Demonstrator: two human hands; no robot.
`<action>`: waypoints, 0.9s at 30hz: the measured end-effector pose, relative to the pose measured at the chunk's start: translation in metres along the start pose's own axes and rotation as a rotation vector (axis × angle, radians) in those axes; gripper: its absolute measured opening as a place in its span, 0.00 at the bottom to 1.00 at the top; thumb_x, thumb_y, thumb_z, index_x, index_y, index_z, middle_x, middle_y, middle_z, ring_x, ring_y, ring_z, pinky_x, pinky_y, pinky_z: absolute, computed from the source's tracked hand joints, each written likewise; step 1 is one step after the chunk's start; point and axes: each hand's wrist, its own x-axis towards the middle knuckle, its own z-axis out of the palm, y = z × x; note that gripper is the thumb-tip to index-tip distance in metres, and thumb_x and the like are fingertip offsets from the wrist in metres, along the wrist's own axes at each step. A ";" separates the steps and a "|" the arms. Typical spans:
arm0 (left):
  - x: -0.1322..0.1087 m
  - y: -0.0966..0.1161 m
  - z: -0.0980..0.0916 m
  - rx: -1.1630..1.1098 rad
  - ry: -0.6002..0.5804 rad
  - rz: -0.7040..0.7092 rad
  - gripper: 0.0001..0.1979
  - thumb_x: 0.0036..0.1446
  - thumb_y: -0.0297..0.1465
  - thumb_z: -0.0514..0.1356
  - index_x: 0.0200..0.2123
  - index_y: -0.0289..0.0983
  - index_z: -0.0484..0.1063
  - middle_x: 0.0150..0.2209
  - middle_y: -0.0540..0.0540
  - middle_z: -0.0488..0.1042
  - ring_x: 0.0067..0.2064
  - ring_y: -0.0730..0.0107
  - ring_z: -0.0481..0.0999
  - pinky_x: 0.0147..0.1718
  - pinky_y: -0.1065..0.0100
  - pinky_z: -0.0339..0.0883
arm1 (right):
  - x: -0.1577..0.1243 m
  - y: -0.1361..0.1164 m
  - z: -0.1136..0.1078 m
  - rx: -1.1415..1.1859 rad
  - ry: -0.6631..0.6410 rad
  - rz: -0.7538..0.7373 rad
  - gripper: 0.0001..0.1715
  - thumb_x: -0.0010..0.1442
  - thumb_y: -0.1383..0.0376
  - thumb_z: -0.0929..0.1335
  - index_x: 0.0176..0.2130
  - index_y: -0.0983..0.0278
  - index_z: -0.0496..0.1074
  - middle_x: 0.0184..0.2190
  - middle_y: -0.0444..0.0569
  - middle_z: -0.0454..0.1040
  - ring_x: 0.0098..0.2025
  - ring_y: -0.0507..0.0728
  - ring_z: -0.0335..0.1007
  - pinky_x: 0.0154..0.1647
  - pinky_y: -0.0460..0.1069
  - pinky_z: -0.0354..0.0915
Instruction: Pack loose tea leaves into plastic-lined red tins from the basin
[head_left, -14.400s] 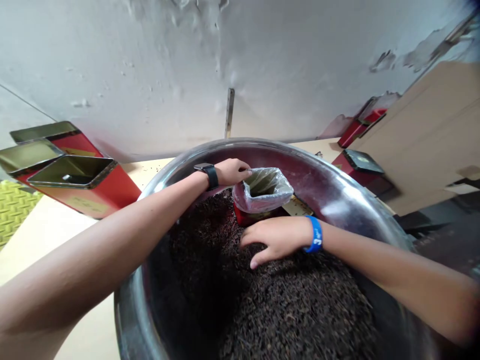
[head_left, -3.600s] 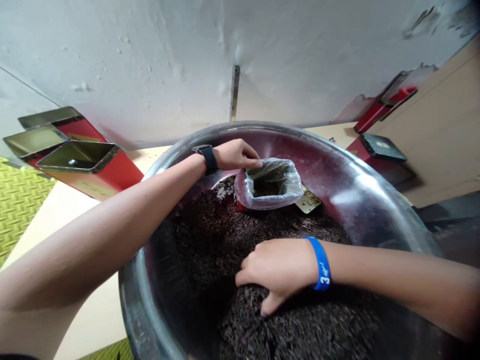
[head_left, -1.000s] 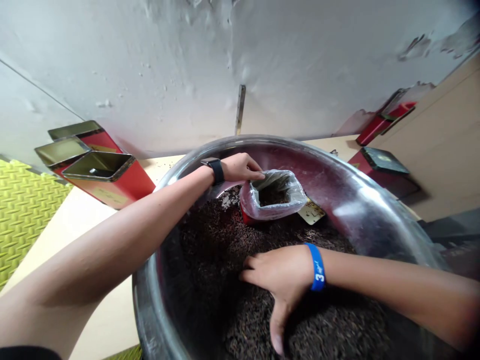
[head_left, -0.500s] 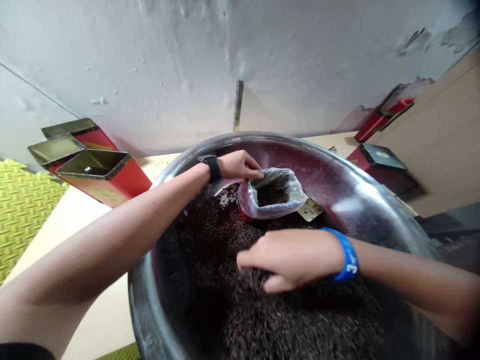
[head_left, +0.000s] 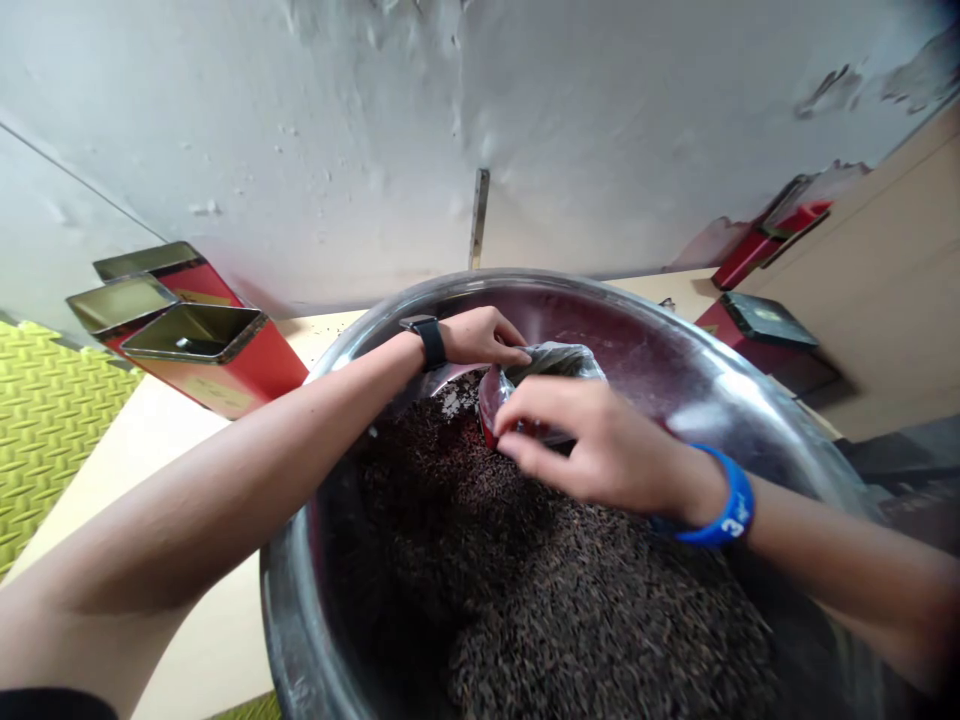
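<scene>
My left hand (head_left: 487, 336), with a black watch at the wrist, pinches the rim of a clear plastic bag (head_left: 562, 357). That bag lines a red tin (head_left: 489, 430) standing inside a big metal bowl, mostly hidden behind my right hand. Over the bag's near side is my right hand (head_left: 592, 440), slightly blurred, a blue wristband behind it. Its fingers are curled, thumb and forefinger close together at the bag's mouth; what lies inside them is hidden. Dark dry leaves resembling loose tea (head_left: 615, 610) are heaped below.
The metal bowl (head_left: 289, 610) sits on a pale table (head_left: 180, 500). Several open red tins (head_left: 262, 365) stand at its left. To the right are a closed red tin (head_left: 757, 330) and another red tin (head_left: 750, 255) by the wall. Yellow-green matting (head_left: 52, 430) covers the floor.
My right hand has risen from the dark leaves, moving up and forward to the bag's mouth. My left hand stays on the bag's rim.
</scene>
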 end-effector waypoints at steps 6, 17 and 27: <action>0.001 -0.001 0.000 0.014 -0.004 -0.011 0.19 0.49 0.40 0.58 0.41 0.34 0.74 0.33 0.45 0.77 0.32 0.72 0.72 0.30 0.73 0.61 | -0.015 0.013 0.073 0.041 -0.533 -0.112 0.34 0.54 0.50 0.64 0.53 0.68 0.63 0.52 0.57 0.64 0.52 0.61 0.61 0.51 0.53 0.59; 0.001 -0.006 0.004 0.006 0.024 0.020 0.20 0.50 0.40 0.58 0.40 0.33 0.75 0.34 0.44 0.76 0.32 0.73 0.71 0.31 0.74 0.61 | 0.000 0.047 0.140 0.425 -0.273 0.522 0.64 0.41 0.40 0.66 0.63 0.69 0.39 0.64 0.57 0.32 0.64 0.63 0.28 0.62 0.55 0.37; 0.000 -0.005 0.004 0.020 0.043 0.065 0.19 0.50 0.39 0.58 0.40 0.32 0.75 0.31 0.45 0.76 0.31 0.73 0.71 0.28 0.74 0.60 | 0.086 0.047 0.205 0.811 0.325 0.819 0.21 0.60 0.57 0.61 0.50 0.66 0.64 0.49 0.52 0.65 0.49 0.58 0.63 0.48 0.58 0.60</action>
